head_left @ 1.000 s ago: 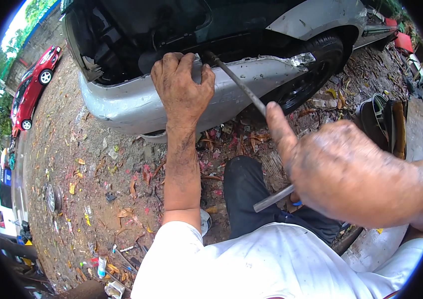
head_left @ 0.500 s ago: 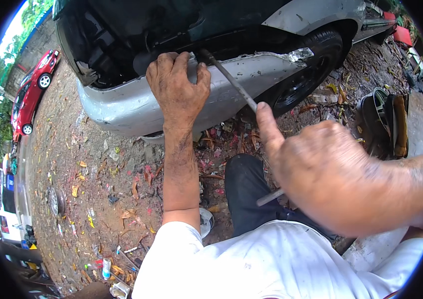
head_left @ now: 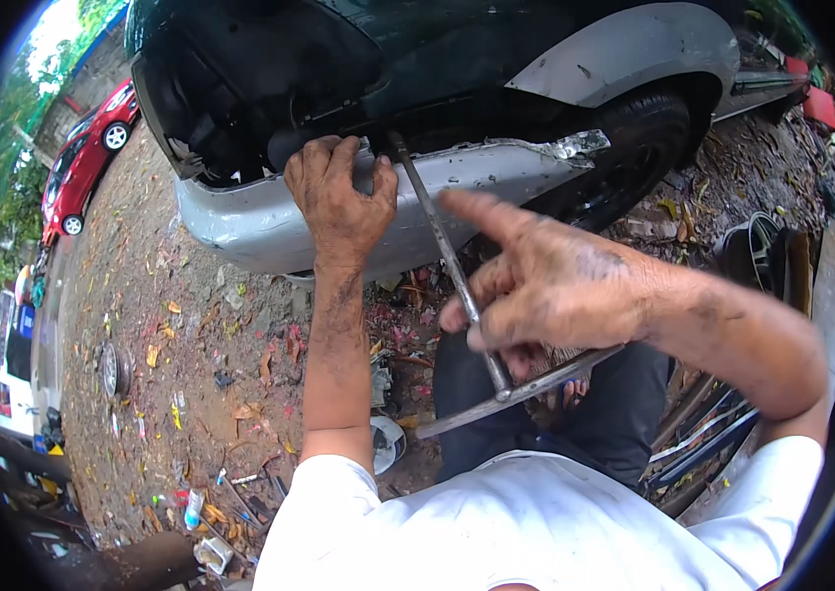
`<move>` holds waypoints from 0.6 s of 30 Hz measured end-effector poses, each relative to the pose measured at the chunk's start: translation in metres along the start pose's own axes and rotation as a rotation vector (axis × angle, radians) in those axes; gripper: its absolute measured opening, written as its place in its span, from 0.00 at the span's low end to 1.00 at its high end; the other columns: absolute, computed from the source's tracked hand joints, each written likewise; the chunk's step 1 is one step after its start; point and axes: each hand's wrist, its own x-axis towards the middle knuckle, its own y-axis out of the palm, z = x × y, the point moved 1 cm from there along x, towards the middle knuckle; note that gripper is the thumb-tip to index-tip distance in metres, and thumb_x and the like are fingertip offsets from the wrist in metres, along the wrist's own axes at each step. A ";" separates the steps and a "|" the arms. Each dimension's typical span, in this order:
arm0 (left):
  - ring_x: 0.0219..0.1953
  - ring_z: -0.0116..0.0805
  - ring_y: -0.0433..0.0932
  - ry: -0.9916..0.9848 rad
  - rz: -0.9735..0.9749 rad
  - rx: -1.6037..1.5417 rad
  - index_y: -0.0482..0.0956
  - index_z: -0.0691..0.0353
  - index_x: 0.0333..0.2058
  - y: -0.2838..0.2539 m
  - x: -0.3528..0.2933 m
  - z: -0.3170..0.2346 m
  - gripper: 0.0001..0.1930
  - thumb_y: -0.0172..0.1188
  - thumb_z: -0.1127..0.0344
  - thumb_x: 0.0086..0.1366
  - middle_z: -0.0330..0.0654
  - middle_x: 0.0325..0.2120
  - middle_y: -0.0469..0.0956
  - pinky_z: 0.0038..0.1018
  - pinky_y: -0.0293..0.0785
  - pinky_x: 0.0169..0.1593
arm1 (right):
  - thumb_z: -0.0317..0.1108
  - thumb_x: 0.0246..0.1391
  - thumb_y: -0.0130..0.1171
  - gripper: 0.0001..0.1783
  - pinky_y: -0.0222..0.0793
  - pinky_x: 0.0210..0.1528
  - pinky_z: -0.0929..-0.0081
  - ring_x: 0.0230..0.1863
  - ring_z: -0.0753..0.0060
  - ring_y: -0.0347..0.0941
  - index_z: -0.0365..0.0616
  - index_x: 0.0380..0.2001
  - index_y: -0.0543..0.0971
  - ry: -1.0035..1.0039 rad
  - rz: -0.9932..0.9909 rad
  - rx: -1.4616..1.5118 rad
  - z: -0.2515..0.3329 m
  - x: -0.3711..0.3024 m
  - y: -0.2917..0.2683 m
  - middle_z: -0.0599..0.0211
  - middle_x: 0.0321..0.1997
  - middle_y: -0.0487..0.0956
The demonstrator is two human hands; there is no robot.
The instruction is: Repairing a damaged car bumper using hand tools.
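Observation:
My left hand (head_left: 341, 202) is hooked over the top edge of a silver car bumper (head_left: 250, 219), its fingers curled behind the rim and thumb on the near side. Beside it, a long metal T-handle wrench (head_left: 440, 234) slants from the dark gap behind the bumper down toward my lap. The wrench's crossbar (head_left: 522, 390) lies above my thighs. Over the shaft is my right hand (head_left: 550, 281), somewhat blurred, with the index finger stretched out and the other fingers spread loosely about the shaft. The wrench's far tip is hidden in the gap.
A black car tire (head_left: 634, 163) stands at the bumper's right end. On the leaf-strewn ground are a wheel cover (head_left: 114, 369), a white tub (head_left: 387, 443) and a small bottle (head_left: 194, 507). Long boards and strips (head_left: 831, 295) lie at right. A red car (head_left: 88, 163) is parked far left.
My right hand has moved left and opened, from the wrench's handle end to over its shaft. The crossbar has turned and shows fully. My left hand stays on the bumper.

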 end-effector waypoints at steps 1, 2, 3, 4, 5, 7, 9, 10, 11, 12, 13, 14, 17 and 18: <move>0.37 0.40 0.68 -0.005 0.005 0.023 0.78 0.64 0.32 -0.002 -0.001 -0.001 0.15 0.64 0.65 0.43 0.42 0.34 0.72 0.37 0.62 0.45 | 0.25 0.48 0.60 0.53 0.76 0.28 0.73 0.24 0.66 0.77 0.35 0.64 0.31 -0.087 -0.077 0.324 -0.014 0.006 0.000 0.42 0.38 0.76; 0.37 0.40 0.68 -0.010 0.008 0.026 0.78 0.64 0.32 -0.002 -0.001 -0.002 0.15 0.64 0.65 0.43 0.42 0.33 0.72 0.37 0.61 0.45 | 0.22 0.47 0.59 0.55 0.76 0.25 0.75 0.22 0.68 0.76 0.40 0.64 0.29 -0.165 -0.159 0.646 -0.027 0.011 0.000 0.43 0.37 0.77; 0.37 0.41 0.68 -0.015 0.012 0.033 0.78 0.64 0.32 -0.002 -0.001 -0.002 0.15 0.64 0.65 0.43 0.42 0.33 0.72 0.37 0.61 0.45 | 0.20 0.48 0.59 0.54 0.73 0.21 0.79 0.18 0.71 0.73 0.42 0.64 0.30 -0.201 -0.158 0.811 -0.036 0.015 0.004 0.47 0.34 0.77; 0.37 0.41 0.68 -0.021 0.008 0.048 0.78 0.64 0.32 0.000 0.001 -0.005 0.15 0.64 0.65 0.43 0.42 0.33 0.72 0.37 0.61 0.45 | 0.26 0.52 0.58 0.46 0.69 0.17 0.84 0.15 0.74 0.70 0.41 0.64 0.38 -0.175 -0.125 0.880 -0.043 0.018 0.009 0.52 0.31 0.77; 0.37 0.41 0.68 -0.003 0.012 0.052 0.78 0.65 0.33 -0.001 0.002 -0.007 0.15 0.63 0.65 0.44 0.43 0.34 0.72 0.37 0.61 0.46 | 0.29 0.54 0.56 0.39 0.66 0.16 0.84 0.14 0.76 0.69 0.40 0.62 0.44 -0.211 -0.015 0.998 -0.045 0.026 0.011 0.54 0.29 0.77; 0.38 0.42 0.69 0.009 0.022 0.082 0.77 0.65 0.33 -0.008 0.005 -0.005 0.15 0.63 0.66 0.45 0.43 0.35 0.72 0.36 0.61 0.46 | 0.37 0.61 0.49 0.20 0.60 0.12 0.86 0.12 0.80 0.65 0.41 0.52 0.61 -0.266 0.092 1.114 -0.046 0.041 0.018 0.61 0.23 0.75; 0.44 0.41 0.70 0.029 0.189 0.025 0.76 0.67 0.37 -0.026 0.009 0.006 0.17 0.64 0.65 0.47 0.44 0.38 0.73 0.35 0.63 0.51 | 0.38 0.61 0.49 0.17 0.60 0.12 0.86 0.11 0.80 0.64 0.41 0.49 0.63 -0.285 0.126 1.140 -0.042 0.051 0.024 0.62 0.21 0.75; 0.47 0.41 0.70 -0.136 0.249 -0.253 0.75 0.68 0.38 -0.042 0.014 0.008 0.19 0.64 0.63 0.48 0.46 0.41 0.73 0.35 0.63 0.53 | 0.39 0.61 0.48 0.15 0.59 0.12 0.86 0.11 0.80 0.64 0.42 0.46 0.64 -0.309 0.119 1.168 -0.042 0.054 0.024 0.63 0.20 0.75; 0.50 0.40 0.70 -0.308 0.305 -0.535 0.75 0.68 0.40 -0.062 0.020 0.000 0.21 0.65 0.62 0.49 0.47 0.44 0.73 0.35 0.64 0.55 | 0.39 0.61 0.49 0.14 0.59 0.11 0.86 0.10 0.80 0.64 0.42 0.43 0.65 -0.307 0.130 1.191 -0.044 0.058 0.023 0.63 0.18 0.74; 0.52 0.40 0.70 -0.419 0.312 -0.677 0.75 0.68 0.41 -0.080 0.032 -0.028 0.23 0.66 0.60 0.49 0.48 0.46 0.72 0.36 0.64 0.56 | 0.39 0.61 0.49 0.14 0.59 0.11 0.86 0.10 0.80 0.64 0.42 0.43 0.65 -0.296 0.115 1.196 -0.050 0.060 0.017 0.63 0.18 0.74; 0.53 0.40 0.69 -0.523 0.318 -0.815 0.74 0.68 0.42 -0.104 0.043 -0.059 0.25 0.67 0.58 0.48 0.49 0.49 0.71 0.37 0.64 0.57 | 0.39 0.61 0.49 0.14 0.59 0.10 0.86 0.10 0.79 0.64 0.42 0.43 0.65 -0.302 0.107 1.209 -0.053 0.062 0.010 0.63 0.17 0.74; 0.54 0.44 0.69 -0.382 0.351 -0.904 0.74 0.65 0.40 -0.126 0.038 -0.083 0.26 0.69 0.55 0.45 0.50 0.52 0.68 0.41 0.64 0.57 | 0.39 0.61 0.50 0.14 0.60 0.10 0.85 0.09 0.78 0.64 0.42 0.43 0.65 -0.308 0.112 1.221 -0.055 0.062 0.007 0.63 0.17 0.74; 0.55 0.47 0.68 -0.021 0.844 -0.680 0.74 0.59 0.42 -0.147 0.050 -0.144 0.29 0.71 0.52 0.43 0.53 0.52 0.68 0.46 0.60 0.58 | 0.39 0.58 0.54 0.13 0.63 0.13 0.86 0.14 0.79 0.68 0.44 0.39 0.67 -0.291 0.095 1.286 -0.049 0.069 0.011 0.66 0.21 0.75; 0.56 0.48 0.67 0.056 1.023 -0.481 0.74 0.55 0.47 -0.147 0.054 -0.163 0.31 0.71 0.51 0.44 0.54 0.51 0.68 0.47 0.57 0.60 | 0.38 0.58 0.55 0.12 0.64 0.12 0.86 0.13 0.80 0.68 0.45 0.37 0.66 -0.241 0.011 1.344 -0.044 0.071 0.015 0.68 0.22 0.74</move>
